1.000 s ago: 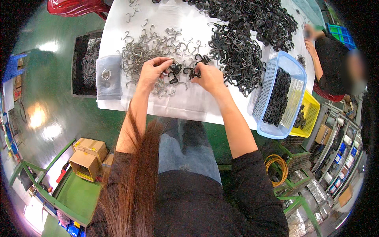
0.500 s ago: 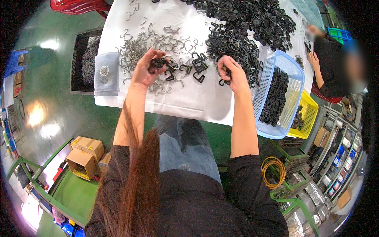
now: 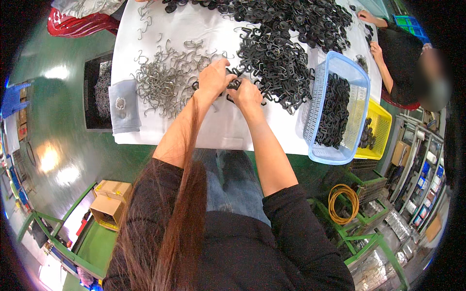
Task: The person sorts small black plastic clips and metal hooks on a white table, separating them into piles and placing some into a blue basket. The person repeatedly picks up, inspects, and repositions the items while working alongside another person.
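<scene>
My left hand [image 3: 213, 79] and my right hand [image 3: 246, 93] are close together over the white-covered table, fingers curled. Both close round small black hooks [image 3: 234, 84], which show between the fingertips; how many each holds is hidden. Another dark piece peeks out beside my left palm. Bare silvery wire hooks [image 3: 160, 85] lie in a loose heap left of my left hand. Beyond my right hand spreads a dense pile of black-coated hooks [image 3: 274, 65], some with bare metal ends. Round black pieces [image 3: 310, 19] are heaped at the far side.
A blue plastic basket [image 3: 359, 72] of black hooks stands on the right, beside a yellow basket [image 3: 383, 121]. A grey cloth pad [image 3: 124, 104] lies at the table's left edge. Across the right corner, another person's hands [image 3: 376, 51] handle small parts. A dark crate [image 3: 99, 92] stands left.
My hands have come together from apart, the left moving right and the right moving left. The black hooks that lay between them are now mostly covered. The view has shifted slightly.
</scene>
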`<action>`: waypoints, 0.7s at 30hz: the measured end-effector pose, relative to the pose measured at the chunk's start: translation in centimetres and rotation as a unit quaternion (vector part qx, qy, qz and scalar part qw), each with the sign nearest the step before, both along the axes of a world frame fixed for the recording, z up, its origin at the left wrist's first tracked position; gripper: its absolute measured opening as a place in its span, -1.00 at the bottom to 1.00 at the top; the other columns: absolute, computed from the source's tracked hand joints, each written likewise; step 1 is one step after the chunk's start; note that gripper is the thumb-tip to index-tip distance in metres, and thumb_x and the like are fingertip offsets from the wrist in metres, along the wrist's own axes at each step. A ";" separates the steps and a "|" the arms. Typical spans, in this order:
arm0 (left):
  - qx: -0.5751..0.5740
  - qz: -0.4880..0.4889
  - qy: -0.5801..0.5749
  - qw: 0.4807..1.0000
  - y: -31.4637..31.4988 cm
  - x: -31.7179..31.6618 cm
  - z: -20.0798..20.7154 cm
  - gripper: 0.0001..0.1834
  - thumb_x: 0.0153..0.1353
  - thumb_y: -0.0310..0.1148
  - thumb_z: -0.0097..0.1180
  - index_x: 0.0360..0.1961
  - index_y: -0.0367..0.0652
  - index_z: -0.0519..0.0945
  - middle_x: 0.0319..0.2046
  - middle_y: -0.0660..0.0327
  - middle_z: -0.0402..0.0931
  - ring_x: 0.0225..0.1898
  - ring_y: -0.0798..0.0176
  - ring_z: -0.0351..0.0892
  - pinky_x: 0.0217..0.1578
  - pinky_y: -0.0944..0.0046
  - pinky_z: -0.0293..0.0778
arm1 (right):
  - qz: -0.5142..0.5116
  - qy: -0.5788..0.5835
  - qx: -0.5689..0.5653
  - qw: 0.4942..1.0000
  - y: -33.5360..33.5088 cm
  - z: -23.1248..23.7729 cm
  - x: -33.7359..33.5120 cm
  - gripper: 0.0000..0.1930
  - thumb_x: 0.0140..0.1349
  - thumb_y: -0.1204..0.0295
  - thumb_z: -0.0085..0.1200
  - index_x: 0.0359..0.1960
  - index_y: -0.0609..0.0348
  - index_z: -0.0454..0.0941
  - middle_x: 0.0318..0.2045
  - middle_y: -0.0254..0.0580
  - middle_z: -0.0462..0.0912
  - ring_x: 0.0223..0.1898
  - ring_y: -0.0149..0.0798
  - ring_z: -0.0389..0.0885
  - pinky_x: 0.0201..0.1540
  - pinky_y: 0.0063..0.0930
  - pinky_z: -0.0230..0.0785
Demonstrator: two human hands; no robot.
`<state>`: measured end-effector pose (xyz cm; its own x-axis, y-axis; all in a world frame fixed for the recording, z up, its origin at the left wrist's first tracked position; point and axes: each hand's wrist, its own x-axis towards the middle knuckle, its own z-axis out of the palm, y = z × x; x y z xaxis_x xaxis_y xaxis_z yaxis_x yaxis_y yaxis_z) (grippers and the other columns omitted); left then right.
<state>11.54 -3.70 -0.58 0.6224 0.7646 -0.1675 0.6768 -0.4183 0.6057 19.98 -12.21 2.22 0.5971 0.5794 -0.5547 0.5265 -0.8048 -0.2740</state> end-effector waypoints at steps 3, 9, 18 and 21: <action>0.059 -0.001 -0.017 0.998 -0.2 0.9 -0.4 -0.55 -0.05 -0.06 0.22 -0.20 -0.10 0.48 -0.36 0.09 0.56 -0.24 0.03 0.53 -0.30 0.08 0.41 | -0.016 0.017 0.030 0.999 -1.4 0.0 0.7 -0.60 -0.02 0.10 0.17 -0.17 0.00 0.59 -0.28 -0.04 0.63 -0.18 -0.02 0.58 -0.14 -0.19 0.42; -0.041 0.021 0.038 0.998 -0.3 1.9 -0.6 -0.67 -0.09 -0.19 0.26 -0.35 -0.15 0.53 -0.32 0.09 0.56 -0.23 0.03 0.54 -0.26 0.10 0.42 | -0.144 0.145 0.163 0.965 -7.1 2.9 5.3 -0.62 0.04 0.13 0.14 -0.29 0.23 0.60 -0.54 -0.12 0.61 -0.51 -0.26 0.55 -0.43 -0.39 0.37; -0.377 0.041 -0.188 0.906 -5.7 6.3 7.5 -0.59 -0.06 -0.10 0.30 -0.28 -0.18 0.60 -0.56 0.39 0.41 -0.55 0.53 0.30 -0.61 0.50 0.15 | -0.410 0.345 0.370 0.759 -18.4 10.7 13.7 -0.76 0.24 0.28 -0.05 -0.29 0.24 0.49 -0.69 -0.51 0.20 -0.74 -0.59 0.06 -0.71 -0.67 -0.16; -0.415 0.017 -0.257 0.872 -11.4 12.3 10.3 -0.61 -0.12 -0.15 0.35 -0.37 -0.25 0.63 -0.57 0.28 0.53 -0.61 0.48 0.38 -0.67 0.45 0.27 | -0.427 0.334 0.393 0.743 -20.8 11.8 14.8 -0.77 0.23 0.29 -0.05 -0.30 0.22 0.49 -0.69 -0.51 0.21 -0.73 -0.59 0.07 -0.71 -0.67 -0.16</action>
<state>23.87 -15.13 9.70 0.7573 0.5325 -0.3781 0.2298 0.3246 0.9175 34.80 -33.02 13.99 0.6772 0.4491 -0.5828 -0.5481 -0.2206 -0.8068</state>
